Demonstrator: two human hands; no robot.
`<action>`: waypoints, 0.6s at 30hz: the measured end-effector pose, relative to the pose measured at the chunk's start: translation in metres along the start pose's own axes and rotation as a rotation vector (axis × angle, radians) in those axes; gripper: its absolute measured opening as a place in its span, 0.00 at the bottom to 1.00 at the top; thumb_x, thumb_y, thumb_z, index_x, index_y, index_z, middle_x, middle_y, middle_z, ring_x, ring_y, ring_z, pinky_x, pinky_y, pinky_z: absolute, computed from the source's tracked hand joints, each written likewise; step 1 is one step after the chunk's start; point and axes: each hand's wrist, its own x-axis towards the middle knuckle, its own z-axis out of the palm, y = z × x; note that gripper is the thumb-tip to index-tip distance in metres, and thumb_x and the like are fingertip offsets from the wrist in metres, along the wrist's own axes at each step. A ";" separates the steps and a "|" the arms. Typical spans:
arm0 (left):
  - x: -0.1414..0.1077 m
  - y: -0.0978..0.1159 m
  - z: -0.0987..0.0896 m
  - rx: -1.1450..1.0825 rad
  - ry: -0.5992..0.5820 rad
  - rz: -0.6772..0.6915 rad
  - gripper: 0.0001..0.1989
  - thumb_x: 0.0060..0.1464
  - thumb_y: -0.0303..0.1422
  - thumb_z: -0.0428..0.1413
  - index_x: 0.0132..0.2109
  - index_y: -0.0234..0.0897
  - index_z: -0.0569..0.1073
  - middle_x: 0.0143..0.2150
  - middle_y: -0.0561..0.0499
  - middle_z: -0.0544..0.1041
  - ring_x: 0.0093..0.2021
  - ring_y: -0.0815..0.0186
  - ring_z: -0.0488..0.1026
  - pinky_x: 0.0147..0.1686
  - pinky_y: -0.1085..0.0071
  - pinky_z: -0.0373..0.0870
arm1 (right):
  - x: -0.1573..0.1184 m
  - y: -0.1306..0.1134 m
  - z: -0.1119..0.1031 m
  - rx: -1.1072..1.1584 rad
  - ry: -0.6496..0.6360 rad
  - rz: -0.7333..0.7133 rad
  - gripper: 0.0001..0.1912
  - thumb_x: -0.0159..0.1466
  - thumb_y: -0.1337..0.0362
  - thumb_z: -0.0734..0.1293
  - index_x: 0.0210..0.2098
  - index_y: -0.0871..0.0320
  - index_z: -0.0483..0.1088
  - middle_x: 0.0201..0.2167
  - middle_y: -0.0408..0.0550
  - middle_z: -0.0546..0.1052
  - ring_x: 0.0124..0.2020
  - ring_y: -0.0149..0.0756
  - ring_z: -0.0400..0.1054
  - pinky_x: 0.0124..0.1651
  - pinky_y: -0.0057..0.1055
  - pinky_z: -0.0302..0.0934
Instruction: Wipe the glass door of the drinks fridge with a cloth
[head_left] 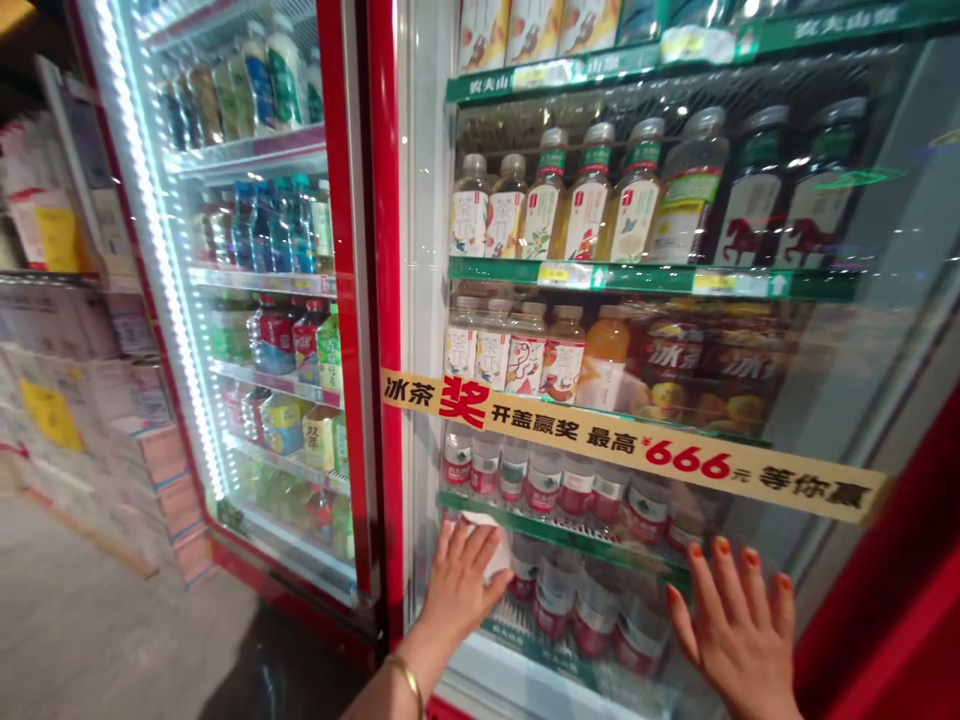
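My left hand (466, 580) lies with its fingers stretched out against the glass door (862, 330) of a red-framed drinks cooler. Under those fingers it holds a small white wipe (498, 560) flat to the pane; whether this is paper or cloth I cannot tell. A gold bangle (409, 684) circles the left wrist. Farther right, my right hand (742, 625) is spread open, palm toward the same door, with orange-red nails and nothing in it. A cream sticker strip (787, 480) with black and red characters runs across the glass above both hands.
Behind the glass, bottles (585, 205) stand on green-edged shelves (510, 270). To the left is a second lit cooler (349, 250) full of drinks. Stacked cartons (82, 420) stand beyond it on the grey floor (97, 640). A red surface (900, 600) borders the right side.
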 end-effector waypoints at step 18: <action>0.074 0.005 -0.022 -0.042 0.156 -0.619 0.42 0.76 0.47 0.43 0.83 0.34 0.33 0.84 0.31 0.50 0.84 0.41 0.46 0.79 0.33 0.54 | -0.001 0.001 -0.001 0.041 0.032 0.029 0.39 0.73 0.60 0.65 0.81 0.45 0.54 0.81 0.39 0.56 0.83 0.43 0.48 0.85 0.46 0.38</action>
